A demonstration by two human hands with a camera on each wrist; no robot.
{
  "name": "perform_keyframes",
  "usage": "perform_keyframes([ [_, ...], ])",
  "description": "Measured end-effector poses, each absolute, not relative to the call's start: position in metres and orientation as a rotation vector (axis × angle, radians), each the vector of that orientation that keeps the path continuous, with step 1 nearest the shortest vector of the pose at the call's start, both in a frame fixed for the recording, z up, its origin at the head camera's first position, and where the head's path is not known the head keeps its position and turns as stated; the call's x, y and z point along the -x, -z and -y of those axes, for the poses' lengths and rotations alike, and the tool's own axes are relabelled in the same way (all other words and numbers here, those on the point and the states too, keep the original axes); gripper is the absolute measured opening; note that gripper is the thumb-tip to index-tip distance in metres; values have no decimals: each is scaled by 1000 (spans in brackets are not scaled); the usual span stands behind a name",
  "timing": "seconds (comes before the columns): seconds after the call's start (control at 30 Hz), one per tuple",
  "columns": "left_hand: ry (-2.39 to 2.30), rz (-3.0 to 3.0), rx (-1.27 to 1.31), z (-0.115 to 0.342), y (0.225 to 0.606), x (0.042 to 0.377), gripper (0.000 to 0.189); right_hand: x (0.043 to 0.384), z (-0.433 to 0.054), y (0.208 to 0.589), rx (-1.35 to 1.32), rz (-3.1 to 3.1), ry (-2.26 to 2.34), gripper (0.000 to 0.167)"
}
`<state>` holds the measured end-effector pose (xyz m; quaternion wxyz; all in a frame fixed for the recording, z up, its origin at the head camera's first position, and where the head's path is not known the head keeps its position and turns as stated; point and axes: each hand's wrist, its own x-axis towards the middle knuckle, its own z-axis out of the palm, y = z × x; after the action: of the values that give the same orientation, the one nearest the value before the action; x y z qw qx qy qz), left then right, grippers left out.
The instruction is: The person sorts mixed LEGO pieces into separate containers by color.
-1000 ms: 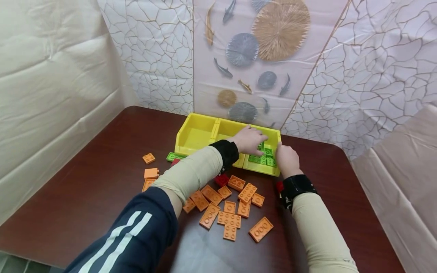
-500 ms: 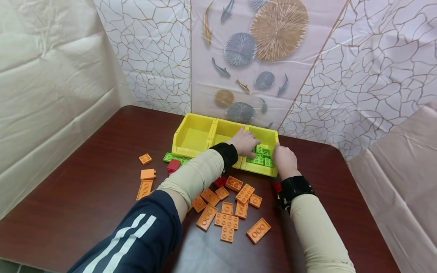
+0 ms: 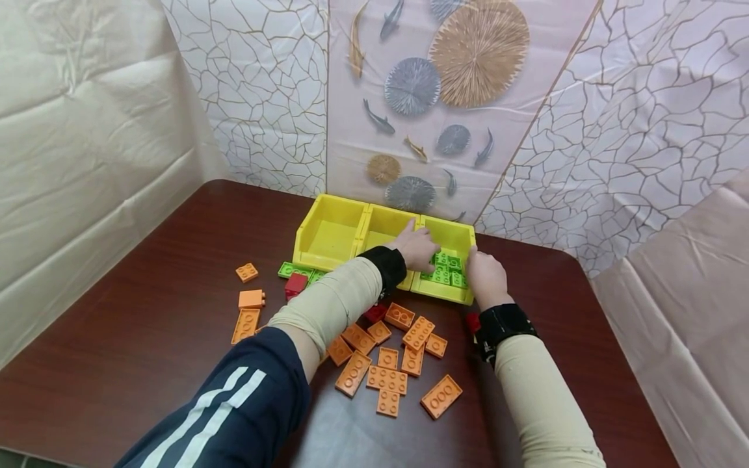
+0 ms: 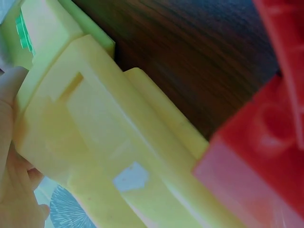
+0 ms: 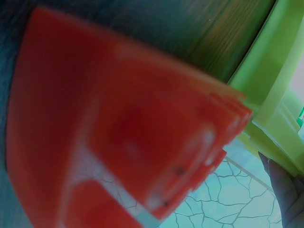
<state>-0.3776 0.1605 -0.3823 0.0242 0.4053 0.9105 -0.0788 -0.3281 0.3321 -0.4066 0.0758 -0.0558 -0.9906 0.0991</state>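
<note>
A yellow bin set (image 3: 330, 242) with three compartments stands at the back of the table. My left hand (image 3: 417, 250) reaches over the divider between its middle and right compartments, fingers spread and mostly straight. Green building blocks (image 3: 447, 270) lie in the right compartment beside those fingertips. At the right end wall, my right hand (image 3: 487, 276) grips the rim, its fingers folded. In the left wrist view, a red building block (image 4: 247, 156) looms near the camera beside the bin front. Another red block (image 5: 128, 118) fills much of the right wrist view.
Loose orange blocks (image 3: 387, 379) spread across the table in front of the bins, with several more (image 3: 246, 325) at left. A green block (image 3: 292, 270) and a red one (image 3: 295, 285) lie by the left compartment. A patterned backdrop (image 3: 281, 97) hangs behind the table.
My left hand has drawn slightly left, away from the inside of the right compartment toward the divider. My right hand stays at the end wall. The head view has shifted a little.
</note>
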Motion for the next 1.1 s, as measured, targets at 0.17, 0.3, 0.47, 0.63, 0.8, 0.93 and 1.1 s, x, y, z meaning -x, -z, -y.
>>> perform_keyframes([
  [0.17,153,-2799,-1352,-151,389,385,50,328,-330,407,180,2992,-310,48],
  [0.3,37,-2802,-1419,-133,386,385,51,328,-330,408,151,3001,-279,44],
  [0.47,77,-2803,-1497,-105,378,373,50,326,-330,407,75,3035,-193,36],
  [0.63,85,-2792,-1562,-65,375,356,45,326,-331,408,96,3095,-319,45],
  [0.8,10,-2788,-1631,-12,377,339,37,330,-332,410,126,3158,-458,49],
  [0.93,-28,-2818,-1584,32,381,332,36,330,-332,409,87,3184,-486,50],
  [1.1,-30,-2887,-1352,76,385,325,36,331,-329,405,132,3204,-579,51],
])
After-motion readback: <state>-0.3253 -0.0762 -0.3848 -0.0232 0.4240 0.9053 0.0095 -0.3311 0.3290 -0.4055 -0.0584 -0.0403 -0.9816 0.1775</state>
